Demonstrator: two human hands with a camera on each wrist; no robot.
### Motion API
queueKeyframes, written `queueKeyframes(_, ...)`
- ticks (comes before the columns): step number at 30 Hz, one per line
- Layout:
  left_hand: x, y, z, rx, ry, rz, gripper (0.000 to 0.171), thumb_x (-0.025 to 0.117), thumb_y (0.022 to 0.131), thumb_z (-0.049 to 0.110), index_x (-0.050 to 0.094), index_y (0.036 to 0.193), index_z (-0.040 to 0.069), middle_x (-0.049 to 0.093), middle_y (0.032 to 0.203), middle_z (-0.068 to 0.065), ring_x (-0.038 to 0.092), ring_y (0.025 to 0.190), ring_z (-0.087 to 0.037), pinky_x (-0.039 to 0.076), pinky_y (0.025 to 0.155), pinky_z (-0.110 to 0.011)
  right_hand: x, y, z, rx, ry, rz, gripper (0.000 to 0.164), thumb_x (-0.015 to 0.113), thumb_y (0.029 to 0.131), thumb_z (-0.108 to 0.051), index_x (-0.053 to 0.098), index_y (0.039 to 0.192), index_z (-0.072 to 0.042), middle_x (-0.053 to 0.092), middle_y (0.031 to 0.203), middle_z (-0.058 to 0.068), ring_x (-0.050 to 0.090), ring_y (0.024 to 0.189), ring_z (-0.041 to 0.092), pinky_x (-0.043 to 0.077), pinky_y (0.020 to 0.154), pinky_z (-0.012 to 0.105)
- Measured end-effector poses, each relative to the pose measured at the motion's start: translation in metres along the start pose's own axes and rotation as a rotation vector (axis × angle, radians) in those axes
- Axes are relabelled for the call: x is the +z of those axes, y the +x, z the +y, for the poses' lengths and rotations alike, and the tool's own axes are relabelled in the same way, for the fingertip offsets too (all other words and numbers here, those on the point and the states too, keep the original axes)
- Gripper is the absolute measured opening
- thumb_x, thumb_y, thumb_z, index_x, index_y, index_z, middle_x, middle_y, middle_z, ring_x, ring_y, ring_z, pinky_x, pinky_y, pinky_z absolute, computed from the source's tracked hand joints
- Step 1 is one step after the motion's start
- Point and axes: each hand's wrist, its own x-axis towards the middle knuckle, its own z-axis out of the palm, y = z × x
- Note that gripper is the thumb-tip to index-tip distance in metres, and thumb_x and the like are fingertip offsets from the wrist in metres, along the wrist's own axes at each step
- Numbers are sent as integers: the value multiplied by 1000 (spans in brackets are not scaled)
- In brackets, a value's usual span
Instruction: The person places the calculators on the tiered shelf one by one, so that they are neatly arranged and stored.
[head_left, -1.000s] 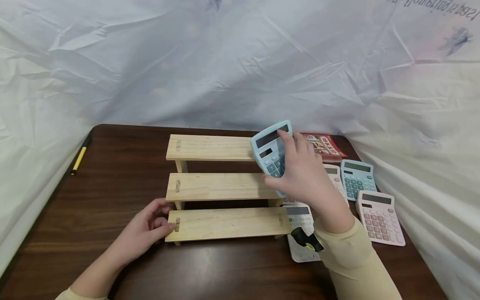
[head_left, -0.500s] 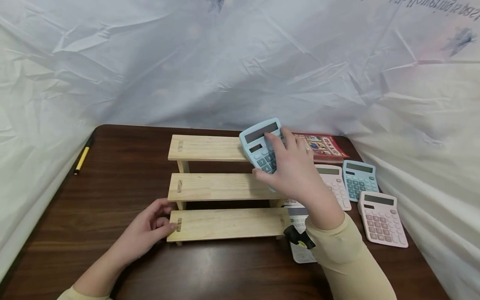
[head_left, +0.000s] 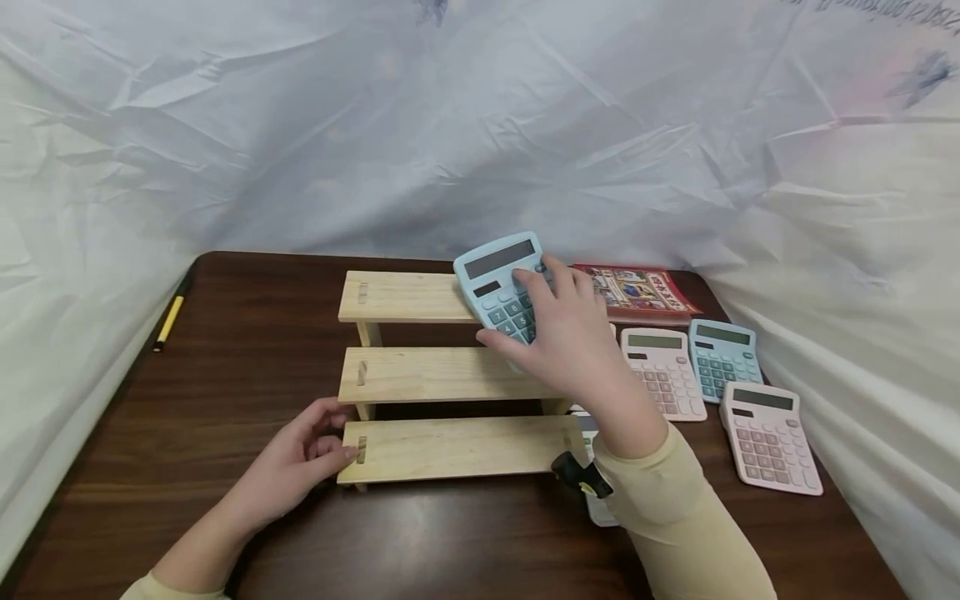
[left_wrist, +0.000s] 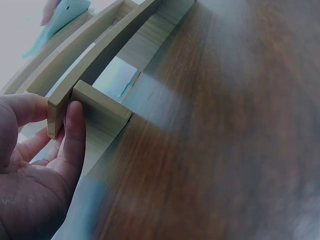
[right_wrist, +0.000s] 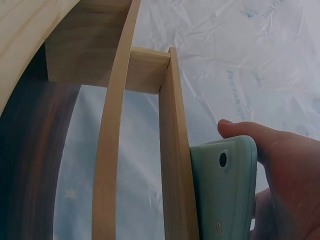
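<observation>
A three-step wooden rack (head_left: 450,450) stands on the table. My left hand (head_left: 288,462) pinches the left end of its lowest board, thumb on one face and fingers beneath, as the left wrist view shows. My right hand (head_left: 573,333) holds a light blue calculator (head_left: 498,262) by its right side, thumb and fingers spread across its edges. That calculator is tilted, its screen towards the back, and overlaps the right part of the top and middle boards. In the right wrist view the calculator's back (right_wrist: 225,187) is close beside the top board (right_wrist: 175,150).
On the right lie a pink calculator (head_left: 660,375), another blue calculator (head_left: 723,358) and a further pink one (head_left: 772,437). A white calculator (head_left: 603,510) is partly hidden under my right wrist. A red book (head_left: 645,292) lies behind them; a yellow-black pen (head_left: 170,321) is at far left.
My right hand has carried the blue calculator leftward over the rack, uncovering more of the red book and pink calculator. My left hand stays on the lowest board.
</observation>
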Motion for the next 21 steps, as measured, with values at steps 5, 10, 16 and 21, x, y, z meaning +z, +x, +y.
queueKeyframes(5,2,1,-1,-9,-9,-9,50,72,88,12,45,131,7,46,115,-19,59,74,-16,51,58,-27,3,-2,-1,-11,43,15,91,54,77,-80,47,142,-16,28,152,17,29,131,41,27,102,61)
queueKeyframes(10,1,1,0,-10,-14,-15,50,72,88,12,45,131,7,46,116,-19,59,74,-16,51,58,-27,-1,-7,2,-38,105,-9,85,56,79,-75,49,141,-16,27,154,12,27,135,36,34,101,55)
queueKeyframes(16,-1,1,0,-10,-12,-16,50,72,88,11,45,130,7,44,115,-18,57,72,-14,50,57,-27,-9,-11,11,-104,130,-92,91,55,78,-77,37,149,-23,18,159,4,18,143,28,38,100,57)
queueKeyframes(21,0,0,0,-4,-7,-7,50,71,89,11,45,131,7,45,117,-18,59,74,-16,51,58,-27,-22,-16,30,-225,181,-175,96,68,76,-68,23,153,-32,7,161,-1,10,145,29,35,103,58)
